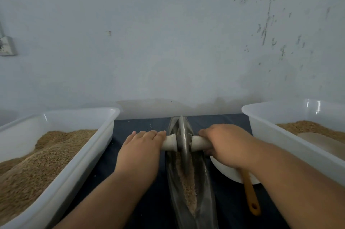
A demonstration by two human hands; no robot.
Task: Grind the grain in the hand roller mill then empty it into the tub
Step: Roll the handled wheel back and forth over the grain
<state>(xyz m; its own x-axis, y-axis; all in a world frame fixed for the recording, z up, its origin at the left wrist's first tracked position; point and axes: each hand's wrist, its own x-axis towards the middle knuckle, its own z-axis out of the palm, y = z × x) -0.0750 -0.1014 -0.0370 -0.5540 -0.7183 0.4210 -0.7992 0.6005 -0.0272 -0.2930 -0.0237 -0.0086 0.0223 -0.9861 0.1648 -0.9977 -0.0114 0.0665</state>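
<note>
The hand roller mill's steel wheel (182,135) stands upright in its boat-shaped trough (208,189) at the middle of the dark cloth (155,202), with crushed grain (188,185) along the groove. The left hand (140,150) lies palm-down over the left handle (169,143) with its fingers nearly straight. The right hand (224,143) curls round the right handle (199,143). Grain-filled tubs flank them, the left tub (84,154) and the right tub (270,135). A white bowl (229,172) holding an orange-handled spoon (251,195) sits under the right forearm.
</note>
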